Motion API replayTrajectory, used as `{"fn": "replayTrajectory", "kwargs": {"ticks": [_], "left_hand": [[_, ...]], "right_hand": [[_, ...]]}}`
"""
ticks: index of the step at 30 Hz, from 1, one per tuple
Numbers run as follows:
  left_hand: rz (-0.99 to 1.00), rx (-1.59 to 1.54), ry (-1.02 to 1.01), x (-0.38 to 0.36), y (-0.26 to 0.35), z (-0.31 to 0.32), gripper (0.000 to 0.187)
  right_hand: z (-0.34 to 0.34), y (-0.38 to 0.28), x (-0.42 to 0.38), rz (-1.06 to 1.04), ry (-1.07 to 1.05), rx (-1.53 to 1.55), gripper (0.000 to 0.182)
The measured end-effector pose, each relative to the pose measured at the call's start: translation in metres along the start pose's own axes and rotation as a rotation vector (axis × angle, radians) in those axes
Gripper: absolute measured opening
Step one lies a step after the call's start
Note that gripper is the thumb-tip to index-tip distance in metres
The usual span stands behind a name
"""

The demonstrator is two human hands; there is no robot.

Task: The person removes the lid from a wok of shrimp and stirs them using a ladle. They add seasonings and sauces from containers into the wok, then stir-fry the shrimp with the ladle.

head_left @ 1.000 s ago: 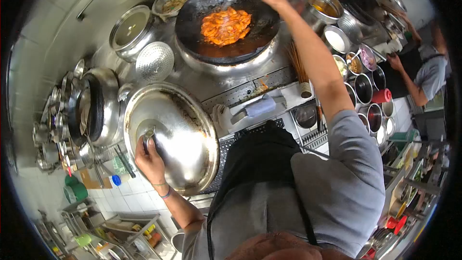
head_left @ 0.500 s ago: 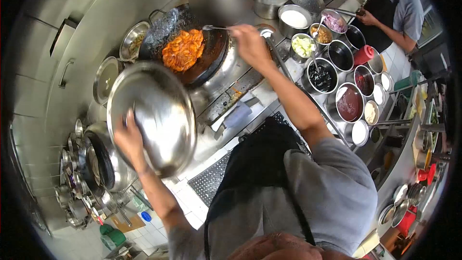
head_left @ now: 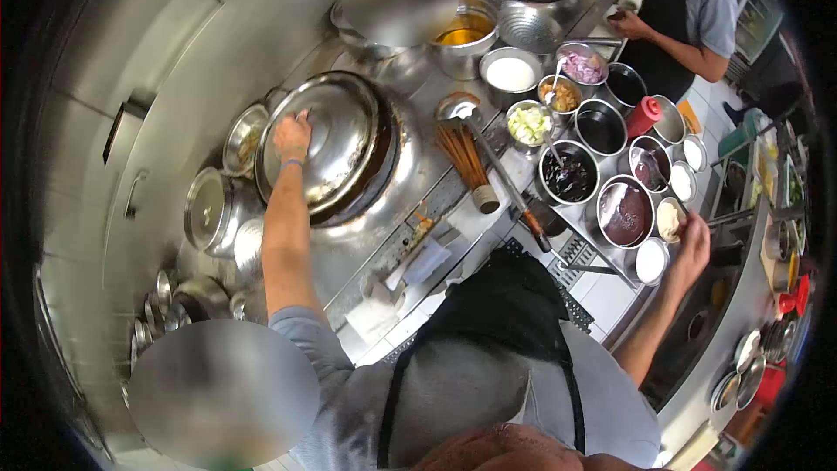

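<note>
My left hand point(head_left: 292, 135) is closed on the handle at the top of a large round metal lid point(head_left: 336, 161). The lid covers most of the dark wok point(head_left: 373, 170), and the food inside is hidden. Far to the right, my right hand point(head_left: 695, 244) is beside a small container of pale paste point(head_left: 670, 221) and a container of white powder point(head_left: 651, 262). Its fingers are bent, and whether they hold a thin utensil is too small to tell.
Several metal pots stand right of centre, with dark sauce point(head_left: 568, 173), brown sauce point(head_left: 625, 212) and cut green pieces point(head_left: 529, 124). A bamboo brush point(head_left: 466, 166) and a wooden-handled ladle point(head_left: 532, 218) lie near the counter edge. Another person point(head_left: 689, 17) stands at the upper right.
The lid has moved up onto the wok with my left hand. My right hand has left the wok area and moved far right, to the containers. The red food is now hidden.
</note>
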State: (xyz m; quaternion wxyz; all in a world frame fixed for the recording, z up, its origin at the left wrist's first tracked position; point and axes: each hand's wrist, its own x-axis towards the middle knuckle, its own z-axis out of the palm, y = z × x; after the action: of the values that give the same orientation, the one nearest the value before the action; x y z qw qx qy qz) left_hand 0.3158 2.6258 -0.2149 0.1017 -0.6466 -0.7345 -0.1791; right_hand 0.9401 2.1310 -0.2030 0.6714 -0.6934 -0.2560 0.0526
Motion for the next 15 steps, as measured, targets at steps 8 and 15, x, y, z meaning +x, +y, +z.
{"fn": "replayTrajectory", "kwargs": {"ticks": [8,15], "left_hand": [[0.054,0.151,-0.065,-0.029,0.007,-0.019,0.042],[0.104,0.085,-0.072,-0.01,-0.018,0.013,0.062]], "right_hand": [[-0.095,0.0,0.009,0.106,0.307,-0.362,0.042],[-0.086,0.029,0.034,-0.019,0.196,-0.44,0.028]]}}
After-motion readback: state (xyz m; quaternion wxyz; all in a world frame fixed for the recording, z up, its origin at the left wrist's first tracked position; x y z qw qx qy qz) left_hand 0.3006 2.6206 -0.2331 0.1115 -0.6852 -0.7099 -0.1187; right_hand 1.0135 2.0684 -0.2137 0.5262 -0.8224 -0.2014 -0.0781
